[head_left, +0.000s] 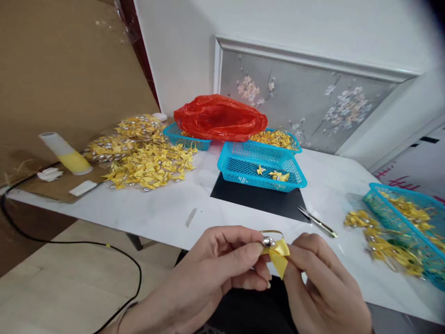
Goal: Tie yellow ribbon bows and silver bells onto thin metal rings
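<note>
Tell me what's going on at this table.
A person holds a small yellow ribbon bow with a silver bell between both hands, left hand and right hand pinching it together at the near edge of the white table. A heap of bows lies on the left, a nearly empty blue basket sits ahead, and scissors lie to its right.

bare tabletop [153, 211] ahead, scissors [318, 222] right
</note>
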{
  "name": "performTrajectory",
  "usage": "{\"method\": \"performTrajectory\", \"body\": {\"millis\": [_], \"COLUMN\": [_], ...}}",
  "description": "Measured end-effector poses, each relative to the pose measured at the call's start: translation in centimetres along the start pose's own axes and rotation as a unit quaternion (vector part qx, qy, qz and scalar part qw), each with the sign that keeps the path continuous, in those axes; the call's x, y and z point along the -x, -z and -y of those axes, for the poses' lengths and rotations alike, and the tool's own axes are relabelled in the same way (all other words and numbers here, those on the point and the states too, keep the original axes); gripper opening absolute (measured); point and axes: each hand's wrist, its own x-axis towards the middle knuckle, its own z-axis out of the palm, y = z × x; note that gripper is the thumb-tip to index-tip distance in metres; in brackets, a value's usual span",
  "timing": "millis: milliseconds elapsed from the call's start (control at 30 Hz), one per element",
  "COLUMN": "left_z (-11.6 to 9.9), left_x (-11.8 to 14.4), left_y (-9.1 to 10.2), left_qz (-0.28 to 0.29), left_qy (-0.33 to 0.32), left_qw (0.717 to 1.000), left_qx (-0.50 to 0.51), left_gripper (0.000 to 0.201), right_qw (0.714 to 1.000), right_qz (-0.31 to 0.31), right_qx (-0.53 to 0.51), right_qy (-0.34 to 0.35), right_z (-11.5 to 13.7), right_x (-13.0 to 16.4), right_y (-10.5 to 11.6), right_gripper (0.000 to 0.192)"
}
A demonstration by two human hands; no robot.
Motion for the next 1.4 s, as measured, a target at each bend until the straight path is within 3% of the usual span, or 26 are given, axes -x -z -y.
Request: {"method": "performTrajectory", "body": {"millis": [100,267,967,1400], "left_z": [-0.3,-0.1,0.3,0.5], "left_x": [0.1,-0.2,-0.8,-0.4], "left_y": [0.0,-0.5,-0.1,0.5], "left_qz": [0.017,-0.029,-0.041,0.001], "left_qy": [-0.017,-0.033,-0.041,-0.065], "left_qw": [0.999,0.994,0.995,0.997], "left_qx": [-0.044,-0.099,-0.086,-0.033], "left_gripper": [0.026,0.026,0.022,0.014], "right_qw": [0.999,0.998,0.998,0.999], "right_qz": [0.028,0.049,0.024,0.017], "right_qx": [0.009,0.006,0.044,0.029], "right_qy": [0.025,0.026,0.049,0.016], "right_z": [-0.3,-0.7,-1.3,-1.3], "right_x": [0.0,0.1,0.7,0.5], "right_y": [0.2,0.2,-0.6,-0.4], "right_gripper": [0.022,0.022,0.027,0.028]}}
